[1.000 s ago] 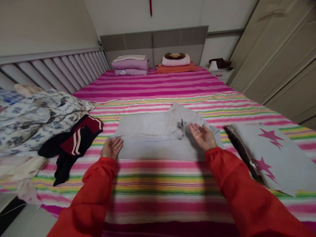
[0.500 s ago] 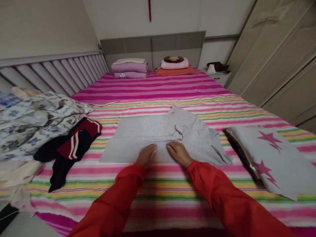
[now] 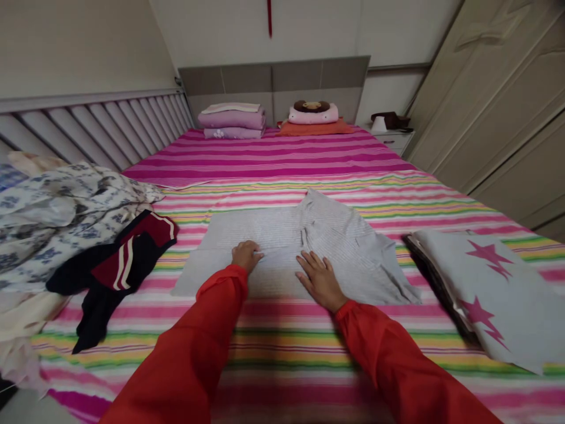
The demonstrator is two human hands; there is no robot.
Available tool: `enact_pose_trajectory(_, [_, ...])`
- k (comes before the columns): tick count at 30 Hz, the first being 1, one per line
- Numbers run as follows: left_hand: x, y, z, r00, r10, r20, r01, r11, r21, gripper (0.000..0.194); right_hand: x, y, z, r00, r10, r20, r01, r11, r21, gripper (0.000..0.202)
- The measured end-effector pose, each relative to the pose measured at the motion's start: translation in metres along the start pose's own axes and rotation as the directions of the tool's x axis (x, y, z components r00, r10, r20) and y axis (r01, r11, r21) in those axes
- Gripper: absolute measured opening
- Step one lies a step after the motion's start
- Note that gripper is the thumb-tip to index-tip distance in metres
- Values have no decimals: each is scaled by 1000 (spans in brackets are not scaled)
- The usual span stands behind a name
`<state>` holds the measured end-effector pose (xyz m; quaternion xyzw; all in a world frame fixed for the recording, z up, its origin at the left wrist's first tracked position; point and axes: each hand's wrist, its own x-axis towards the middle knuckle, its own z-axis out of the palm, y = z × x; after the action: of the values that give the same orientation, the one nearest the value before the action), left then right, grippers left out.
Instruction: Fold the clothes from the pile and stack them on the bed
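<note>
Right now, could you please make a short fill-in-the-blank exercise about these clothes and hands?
The left hand and the right hand are on the shirt, whose colour is ____.
The person's sleeves are ____.
From the person's view, the star-printed pile lies to the ____ of the shirt.
Missing words: gray; red; right.

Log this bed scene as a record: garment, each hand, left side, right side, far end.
Garment: light grey ribbed cloth garment, spread over a multicoloured striped bedcover, rumpled toward its right end
Left hand: at the garment, fingers curled; grip unclear
Right hand: palm down on the garment, fingers spread
Left side: navy-and-maroon garment with white stripes, white floral cloth
Right side: folded light grey cloth with pink stars
Far end: folded lilac bedding, grey headboard
</note>
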<state>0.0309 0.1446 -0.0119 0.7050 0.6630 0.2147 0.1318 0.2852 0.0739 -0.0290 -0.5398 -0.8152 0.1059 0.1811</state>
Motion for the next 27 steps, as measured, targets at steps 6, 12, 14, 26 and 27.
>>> enact_pose_trajectory(6, [-3,16,5,975,-43,-218,48,999,17,22,-2,-5,-2,982,181,-57,-182,983,-18,45])
enact_pose_trajectory(12, [-36,46,41,931,353,95,-353,936,-17,45,12,-38,6,1000,22,-13,-22,1000,-5,48])
enact_pose_trajectory(14, [-41,33,35,949,270,160,-286,954,88,49,16,-34,8,999,27,41,-25,999,-42,49])
enact_pose_trajectory(26, [-85,-148,-80,892,-262,-368,343,923,173,46,-63,96,-50,939,313,-141,-341,897,-283,48])
enact_pose_trajectory(27, [-97,-152,-82,891,-205,-405,282,949,139,45,-75,100,-54,937,302,-173,-341,898,-278,49])
